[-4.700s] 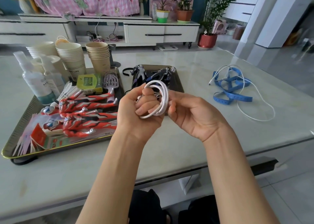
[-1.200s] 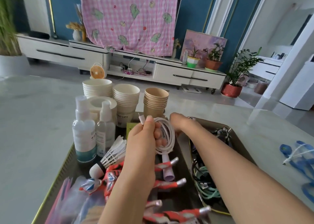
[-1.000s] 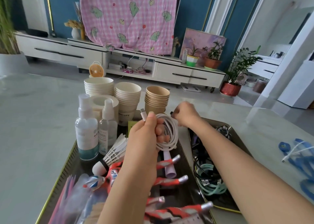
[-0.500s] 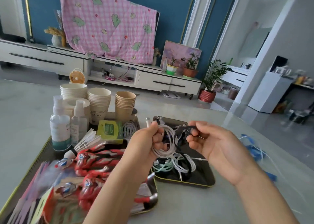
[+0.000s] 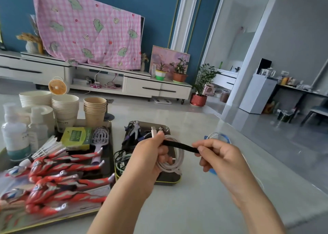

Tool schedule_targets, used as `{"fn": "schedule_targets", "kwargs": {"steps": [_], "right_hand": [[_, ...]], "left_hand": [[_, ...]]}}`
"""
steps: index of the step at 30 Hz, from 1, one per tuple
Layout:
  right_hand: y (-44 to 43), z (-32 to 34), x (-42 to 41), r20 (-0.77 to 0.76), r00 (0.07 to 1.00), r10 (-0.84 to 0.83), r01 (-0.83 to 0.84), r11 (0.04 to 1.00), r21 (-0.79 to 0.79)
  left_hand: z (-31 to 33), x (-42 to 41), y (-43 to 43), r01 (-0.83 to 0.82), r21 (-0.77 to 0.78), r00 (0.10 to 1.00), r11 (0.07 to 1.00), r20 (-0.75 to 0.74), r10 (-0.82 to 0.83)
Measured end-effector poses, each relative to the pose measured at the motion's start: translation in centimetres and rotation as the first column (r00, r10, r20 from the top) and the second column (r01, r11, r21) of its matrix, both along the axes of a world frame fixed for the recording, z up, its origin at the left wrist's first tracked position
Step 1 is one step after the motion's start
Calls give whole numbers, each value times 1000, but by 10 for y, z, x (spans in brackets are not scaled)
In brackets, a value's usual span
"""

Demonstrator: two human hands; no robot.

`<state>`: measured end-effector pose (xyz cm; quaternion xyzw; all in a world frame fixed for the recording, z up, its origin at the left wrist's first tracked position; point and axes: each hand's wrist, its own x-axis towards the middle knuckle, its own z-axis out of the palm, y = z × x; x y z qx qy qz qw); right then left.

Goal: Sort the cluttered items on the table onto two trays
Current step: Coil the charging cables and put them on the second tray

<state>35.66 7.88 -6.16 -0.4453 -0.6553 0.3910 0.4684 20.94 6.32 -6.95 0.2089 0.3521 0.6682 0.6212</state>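
Left grip clutches coiled white cable; right grip pinches its black strap.

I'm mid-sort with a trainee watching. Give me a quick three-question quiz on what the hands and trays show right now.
1. True or false: the right hand pinches one end of the black strap.
2. What does the left hand grip? A. a spray bottle B. the coiled white cable C. a paper cup
3. Fill the blank: the red toy figures lie on the ___ tray (larger or smaller).
Key: 1 true; 2 B; 3 larger, the larger tray on the person's left.
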Motion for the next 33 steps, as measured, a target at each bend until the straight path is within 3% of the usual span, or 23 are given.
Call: {"fn": "schedule_targets", "kwargs": {"steps": [8,16,23,30,33], "right_hand": [[4,-8,-11,129,992,-10,-3,994,105],[0,-7,-33,-39,984,175,-178,977,-113],[5,-13,-39,-51,996,71,-78,987,-139],[11,-22,-38,192,981,-2,-1,1000,13],[7,-17,-37,127,992,9,-12,1000,25]], "left_hand": [[-22,1,2,-15,44,981,999,-194,23],[-38,-3,-3,-133,51,937,990,-319,143],[-43,-8,-11,-161,39,949,986,-269,166],[-42,-8,-10,-153,44,975,987,-156,159],[-43,-7,-10,-162,59,974,985,-153,169]]}}
